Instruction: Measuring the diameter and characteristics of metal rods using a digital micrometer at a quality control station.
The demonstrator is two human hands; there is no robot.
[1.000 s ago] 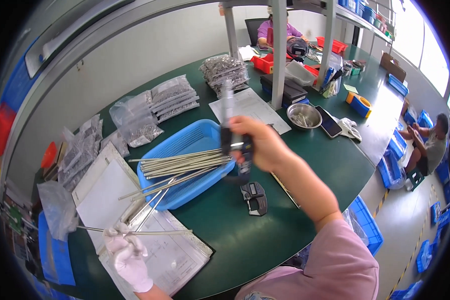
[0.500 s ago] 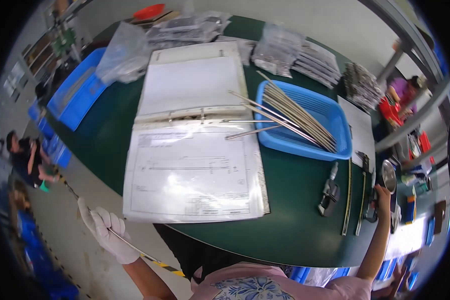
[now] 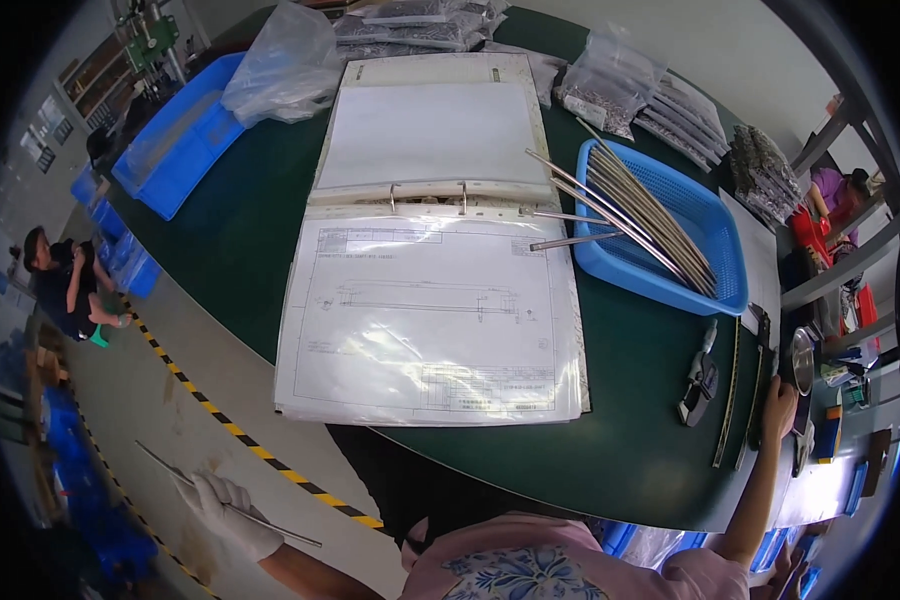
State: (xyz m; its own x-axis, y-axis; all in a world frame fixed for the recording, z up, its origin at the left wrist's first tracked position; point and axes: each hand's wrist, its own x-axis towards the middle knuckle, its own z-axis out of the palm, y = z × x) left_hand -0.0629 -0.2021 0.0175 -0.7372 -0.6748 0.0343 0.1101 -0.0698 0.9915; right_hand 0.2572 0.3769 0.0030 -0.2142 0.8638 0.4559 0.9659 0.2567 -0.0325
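Note:
My left hand [image 3: 232,520], in a white glove, is closed around a thin metal rod [image 3: 160,459] at the lower left, off the table edge above the floor. The rod slants down to the right past the wrist. My bare right hand [image 3: 780,408] is at the table's right side, fingers curled beside a round shiny metal dish [image 3: 802,360]. What those fingers grip is hidden. Left of it lie a caliper [image 3: 760,340], a narrow steel rule [image 3: 727,400] and a micrometer [image 3: 701,380]. More metal rods [image 3: 650,215] lean in a blue plastic basket [image 3: 735,285].
An open ring binder [image 3: 430,320] with a technical drawing covers the middle of the green table [image 3: 630,450]. A blue bin [image 3: 185,150] and bagged metal parts [image 3: 410,35] stand at the back. Another person [image 3: 65,275] sits far left; a second [image 3: 840,205] is at the right.
My view has shifted, so the table things appear farther right. My left hand has moved lower with the rod, which now lies flatter. The right hand stays beside the metal dish.

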